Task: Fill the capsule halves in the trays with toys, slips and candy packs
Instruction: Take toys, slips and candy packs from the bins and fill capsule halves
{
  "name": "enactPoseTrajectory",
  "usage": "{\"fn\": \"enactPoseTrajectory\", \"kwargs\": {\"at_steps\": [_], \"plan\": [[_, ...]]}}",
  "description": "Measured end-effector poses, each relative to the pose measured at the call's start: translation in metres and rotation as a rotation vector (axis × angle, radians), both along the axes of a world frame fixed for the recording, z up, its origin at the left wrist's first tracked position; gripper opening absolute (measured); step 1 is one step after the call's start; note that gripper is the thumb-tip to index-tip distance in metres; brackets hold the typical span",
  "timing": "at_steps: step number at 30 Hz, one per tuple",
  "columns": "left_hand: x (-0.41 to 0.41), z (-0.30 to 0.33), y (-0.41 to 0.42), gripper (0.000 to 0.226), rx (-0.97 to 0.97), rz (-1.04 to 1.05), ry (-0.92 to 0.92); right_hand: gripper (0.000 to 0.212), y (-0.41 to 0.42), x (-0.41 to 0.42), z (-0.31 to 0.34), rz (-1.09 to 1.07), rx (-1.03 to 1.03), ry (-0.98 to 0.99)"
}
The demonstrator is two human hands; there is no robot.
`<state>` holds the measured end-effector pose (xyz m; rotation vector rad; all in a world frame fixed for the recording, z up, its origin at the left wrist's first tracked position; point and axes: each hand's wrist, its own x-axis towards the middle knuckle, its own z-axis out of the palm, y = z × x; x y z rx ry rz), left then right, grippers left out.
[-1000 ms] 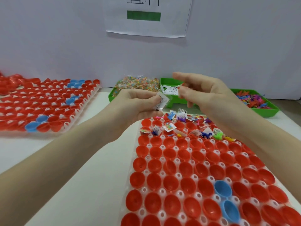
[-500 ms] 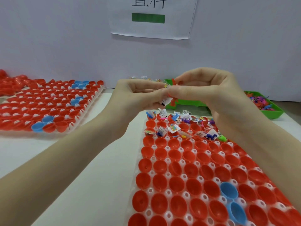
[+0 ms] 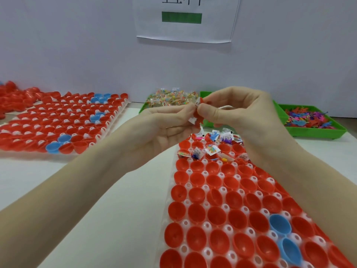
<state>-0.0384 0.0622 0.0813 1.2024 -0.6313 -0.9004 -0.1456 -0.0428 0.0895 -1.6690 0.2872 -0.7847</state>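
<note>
— Two trays on my screen. What's at the left of the frame?

— A far tray (image 3: 108, 130) of red and blue capsule halves, untouched for now. Moving toward centre, my left hand (image 3: 164, 130) has its fingers curled, pinching a white slip (image 3: 194, 118) together with a small red toy (image 3: 199, 115).

— And the right hand?

— My right hand (image 3: 237, 113) meets it at upper centre, thumb and forefinger pinched on the same little bundle. Both hover above the filled far rows of the near tray (image 3: 185, 223).

— Where does the bundle go?

— I judge into the first empty red capsule half (image 3: 182, 164) just below the filled rows. I'd tuck the slip flat against the toy first, then lower it straight in so nothing catches on a neighbouring rim.

— What's further right?

— Green bins along the back: the candy packs (image 3: 172, 98) behind my hands, the loose toys (image 3: 309, 118) at the right edge. I'd fetch a candy pack next, and keep my wrist clear of the filled cups.
</note>
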Motion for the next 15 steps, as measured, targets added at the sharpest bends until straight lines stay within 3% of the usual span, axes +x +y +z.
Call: {"fn": "enactPoseTrajectory", "kwargs": {"at_steps": [3, 6, 9, 13, 15], "plan": [[0.001, -0.006, 0.001, 0.023, 0.055, 0.062, -0.001, 0.020, -0.002, 0.006, -0.010, -0.031, -0.069, 0.050], [0.006, -0.015, 0.006, 0.021, 0.118, 0.074, 0.037, 0.019, -0.005, 0.015, -0.023, -0.029, -0.211, 0.222], [0.013, -0.041, 0.014, 0.012, 0.300, 0.130, -0.256, 0.003, -0.003, 0.022, -0.043, 0.011, -0.280, 0.405], [0.015, -0.088, 0.027, 0.028, 0.566, 0.212, -0.683, 0.010, -0.002, 0.028, -0.076, 0.040, -0.405, 0.519], [0.011, -0.101, 0.030, 0.037, 0.627, 0.175, -0.765, 0.012, -0.003, 0.030, -0.085, 0.015, -0.448, 0.540]]}}
